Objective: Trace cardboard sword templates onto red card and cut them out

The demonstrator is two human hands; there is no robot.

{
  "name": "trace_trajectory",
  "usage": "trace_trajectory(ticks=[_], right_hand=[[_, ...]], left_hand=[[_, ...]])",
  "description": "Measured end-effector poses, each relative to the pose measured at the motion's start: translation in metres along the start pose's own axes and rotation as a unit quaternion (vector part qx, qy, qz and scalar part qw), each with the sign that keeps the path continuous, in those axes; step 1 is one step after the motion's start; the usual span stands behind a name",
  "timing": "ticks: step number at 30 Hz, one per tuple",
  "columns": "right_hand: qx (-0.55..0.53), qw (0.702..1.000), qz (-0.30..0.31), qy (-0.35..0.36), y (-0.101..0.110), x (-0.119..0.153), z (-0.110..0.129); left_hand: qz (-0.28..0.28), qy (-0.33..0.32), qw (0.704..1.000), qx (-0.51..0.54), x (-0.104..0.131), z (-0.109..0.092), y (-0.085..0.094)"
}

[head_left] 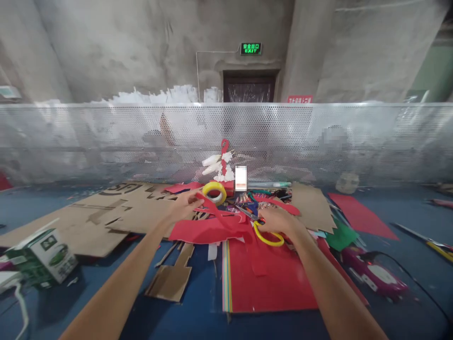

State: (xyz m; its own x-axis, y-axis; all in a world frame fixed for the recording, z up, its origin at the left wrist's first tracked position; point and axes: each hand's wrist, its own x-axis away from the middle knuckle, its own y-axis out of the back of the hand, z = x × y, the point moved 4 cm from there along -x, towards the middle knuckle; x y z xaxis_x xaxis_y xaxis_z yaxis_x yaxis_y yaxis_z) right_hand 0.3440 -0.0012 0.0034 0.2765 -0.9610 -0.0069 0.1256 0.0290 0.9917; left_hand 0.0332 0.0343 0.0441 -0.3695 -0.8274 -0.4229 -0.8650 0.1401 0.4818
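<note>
Pinched between the fingers of my left hand (184, 205) is a narrow strip of red paper (215, 213), slanting down to the right. My right hand (278, 221) is closed on scissors with yellow handles (269, 242); their metal blades (247, 212) point left toward the strip. Whether the blades touch the paper I cannot tell. Beneath the strip lies a larger cut piece of red paper (198, 232). A yellow tape roll (223, 191) stands just right of my left fingers. Under my right forearm is a stack of coloured sheets (272, 288), red on top.
Flat cardboard (88, 217) spreads over the left, with a green-and-white box (47, 257) in front. Behind the tape stands a red piece with white tufts (226, 177). A purple device (375, 274) and a second pair of scissors (417, 234) lie right. A perforated metal screen (116, 141) closes the back.
</note>
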Motion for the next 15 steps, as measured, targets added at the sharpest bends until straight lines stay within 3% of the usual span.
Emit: trace_trajectory(ticks=[3,6,10,13,15], right_hand=[[0.005,0.999,0.038,-0.019,-0.001,0.005,0.001],[-0.002,0.997,0.07,-0.038,-0.001,0.008,0.001],[-0.012,0.999,0.026,-0.036,0.011,0.011,0.006],[-0.117,0.992,-0.041,0.018,0.02,0.01,0.026],[-0.25,0.964,-0.034,0.078,0.014,0.002,0.046]], left_hand=[[-0.005,0.035,0.999,0.025,0.013,0.017,0.009],[-0.055,0.06,0.994,0.069,0.018,0.027,0.026],[-0.095,0.076,0.977,0.177,0.018,0.033,0.038],[-0.077,0.095,0.973,0.198,0.017,0.037,0.031],[-0.062,0.104,0.975,0.186,0.018,0.041,0.023]])
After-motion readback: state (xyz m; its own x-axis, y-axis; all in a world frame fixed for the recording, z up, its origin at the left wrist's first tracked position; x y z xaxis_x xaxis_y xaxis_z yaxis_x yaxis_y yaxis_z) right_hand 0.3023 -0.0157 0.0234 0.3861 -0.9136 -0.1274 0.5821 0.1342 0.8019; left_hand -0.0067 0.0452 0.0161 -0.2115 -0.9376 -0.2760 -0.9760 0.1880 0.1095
